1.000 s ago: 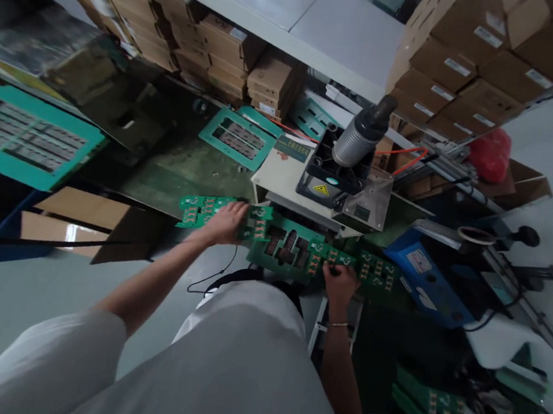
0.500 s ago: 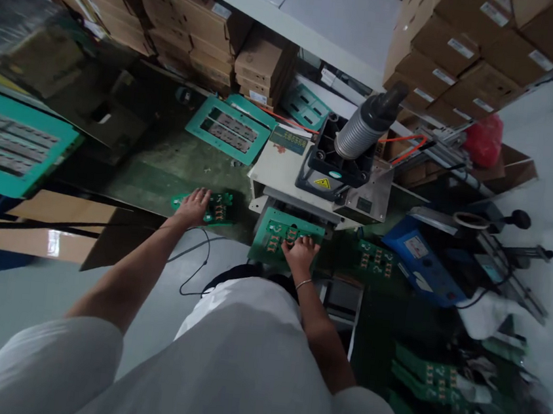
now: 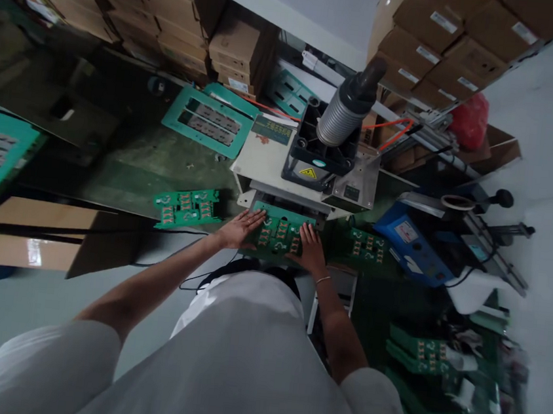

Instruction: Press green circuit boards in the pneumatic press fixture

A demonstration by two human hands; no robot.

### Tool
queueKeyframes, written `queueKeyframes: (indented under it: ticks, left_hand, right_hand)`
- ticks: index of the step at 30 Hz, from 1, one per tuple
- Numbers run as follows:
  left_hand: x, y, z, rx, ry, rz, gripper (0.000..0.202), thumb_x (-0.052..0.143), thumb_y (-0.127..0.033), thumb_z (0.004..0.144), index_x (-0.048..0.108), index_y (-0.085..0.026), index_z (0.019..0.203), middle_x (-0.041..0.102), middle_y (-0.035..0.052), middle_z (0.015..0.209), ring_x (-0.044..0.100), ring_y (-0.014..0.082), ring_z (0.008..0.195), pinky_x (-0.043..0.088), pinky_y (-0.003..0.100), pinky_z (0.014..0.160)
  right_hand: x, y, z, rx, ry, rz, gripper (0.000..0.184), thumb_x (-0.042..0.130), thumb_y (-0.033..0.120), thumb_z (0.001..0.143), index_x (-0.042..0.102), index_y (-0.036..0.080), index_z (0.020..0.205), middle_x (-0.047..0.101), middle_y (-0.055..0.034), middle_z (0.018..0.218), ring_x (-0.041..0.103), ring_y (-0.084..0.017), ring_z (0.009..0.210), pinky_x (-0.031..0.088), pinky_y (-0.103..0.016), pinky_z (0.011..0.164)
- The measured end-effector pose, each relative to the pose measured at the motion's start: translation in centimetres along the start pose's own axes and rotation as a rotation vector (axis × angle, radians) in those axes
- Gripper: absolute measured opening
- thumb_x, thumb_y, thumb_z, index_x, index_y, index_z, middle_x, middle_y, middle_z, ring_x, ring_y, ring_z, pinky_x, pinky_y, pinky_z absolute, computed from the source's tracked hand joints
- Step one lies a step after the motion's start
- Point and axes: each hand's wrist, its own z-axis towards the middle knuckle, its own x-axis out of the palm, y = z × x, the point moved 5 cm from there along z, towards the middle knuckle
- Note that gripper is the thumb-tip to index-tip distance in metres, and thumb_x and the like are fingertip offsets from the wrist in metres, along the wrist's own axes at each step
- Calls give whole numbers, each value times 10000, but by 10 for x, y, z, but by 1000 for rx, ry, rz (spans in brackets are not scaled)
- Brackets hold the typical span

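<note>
Desk: Where is the board?

Operator: I see the green circuit board [image 3: 280, 232] lying flat on the ledge at the near side of the press [image 3: 266, 156], just under its front edge, about mid-view.

Desk: And the hands?

Operator: Both lie on it. The left hand [image 3: 239, 228] rests on the board's left end, palm down, fingers stretched out flat and gripping nothing. The right hand [image 3: 309, 249] covers the right end the same way, fingers spread wide and pointing toward the machine. I can make out a thin bracelet [image 3: 322, 279] on that wrist.

Desk: What's around them?

Operator: A second board [image 3: 187, 207] lies to the left on the green bench mat [image 3: 162, 168], clear of the left hand. A third board [image 3: 368, 246] lies to the right, just beside a blue device [image 3: 408, 241]. On top of the press I see a ribbed cylinder [image 3: 339, 115] rising from a black housing that has a yellow warning sticker [image 3: 308, 172]. Far left of the press lies a teal frame [image 3: 206, 120]. Cardboard boxes [image 3: 186, 33] are stacked along the far side, with a red bag [image 3: 468, 118] at the far right. Near right there is a pile of green boards [image 3: 422, 354], too blurred for me to count.
</note>
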Motion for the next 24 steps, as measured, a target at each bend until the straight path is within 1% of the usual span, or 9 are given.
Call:
queueKeyframes:
  ticks: [2,4,8,12,16,19,20,21,24]
  left_hand:
    - [0,3,1,-3,10,8,1039,656,-657,887,262,-100,1671,236,215,1724,214,347,1615,127,497,1311]
    - [1,6,1,-16,13,7,1031,648,-660,892,259,-112,1674,248,204,1722,201,346,1618,122,500,1310]
    - [4,12,-1,-107,-14,-8,1008,642,-650,896,260,-140,1677,267,187,1720,157,357,1627,119,546,1302]
    - [6,10,-5,-149,-3,-40,981,634,-616,907,264,-131,1675,246,179,1728,133,352,1632,126,540,1304]
    - [4,7,-9,-195,-4,-63,978,618,-611,913,257,-116,1675,242,183,1729,131,354,1632,144,546,1302]
    - [3,6,-13,-225,-17,-74,975,601,-620,917,244,-128,1680,247,180,1729,134,354,1631,157,552,1301]
    - [4,6,-14,-232,-22,-77,970,597,-621,918,247,-134,1681,253,179,1728,137,354,1630,163,556,1300]
    - [5,6,-15,-242,-31,-79,966,595,-623,916,254,-138,1679,256,181,1727,142,358,1629,170,563,1298]
    - [8,10,-18,-292,-88,-94,994,612,-642,889,278,-123,1669,229,222,1728,163,395,1619,220,599,1280]
  right_hand:
    - [5,-5,-3,-18,11,8,1004,470,784,949,343,51,1623,316,-204,1699,219,-333,1602,174,-493,1295]
    - [9,-7,-2,-28,3,26,1001,457,777,960,330,40,1626,299,-207,1705,215,-334,1607,153,-507,1307]
    - [14,-7,0,-59,-21,65,998,439,773,969,309,38,1632,272,-219,1710,199,-334,1615,161,-539,1311]
    - [16,-10,0,-100,-30,84,989,426,766,978,294,42,1638,261,-226,1712,192,-330,1618,165,-544,1314]
    - [18,-10,-2,-153,-42,97,973,434,743,986,301,26,1630,287,-234,1702,210,-320,1613,168,-528,1318]
    - [23,-11,-2,-179,-97,146,937,473,716,980,334,42,1615,370,-233,1665,284,-320,1583,219,-515,1303]
    - [24,-16,0,-142,-138,174,911,484,706,978,359,55,1603,425,-236,1631,341,-325,1553,257,-517,1286]
    - [23,-25,4,-59,-198,205,873,483,691,982,391,63,1582,489,-244,1577,408,-332,1506,302,-525,1259]
    - [18,-74,19,380,-399,277,731,422,612,1023,491,46,1480,633,-276,1368,563,-354,1318,423,-542,1140]
